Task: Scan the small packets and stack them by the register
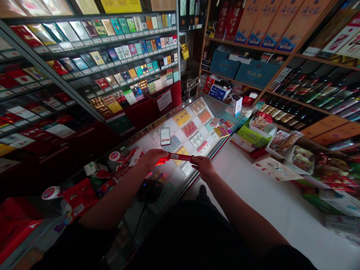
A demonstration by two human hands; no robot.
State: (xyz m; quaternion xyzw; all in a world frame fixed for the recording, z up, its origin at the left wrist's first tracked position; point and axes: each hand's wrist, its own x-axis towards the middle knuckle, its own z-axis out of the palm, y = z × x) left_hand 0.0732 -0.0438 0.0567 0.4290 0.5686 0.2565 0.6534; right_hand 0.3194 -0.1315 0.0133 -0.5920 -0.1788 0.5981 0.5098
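Observation:
A narrow red packet with a barcode label [180, 157] is stretched level between my hands above the glass counter [157, 131]. My left hand [155, 159] grips its left end, and red light falls on those fingers. Its right end is pinched in my right hand [204, 167]. Below and left of the packet sits a dark barcode scanner [150, 190] with a small blue light and a cable. Just beyond my left hand, a small white-faced box [165, 136] rests on the glass. What kind of goods the packet holds, I cannot tell.
Cigarette packs [120, 52] fill the shelves at the left. Red bags and packages [81, 197] crowd the counter's left end. Wine bottles [298, 80] lie on the right-hand shelves, above tubs of packaged food [300, 159]. A white stand-up card [238, 106] is at the far end.

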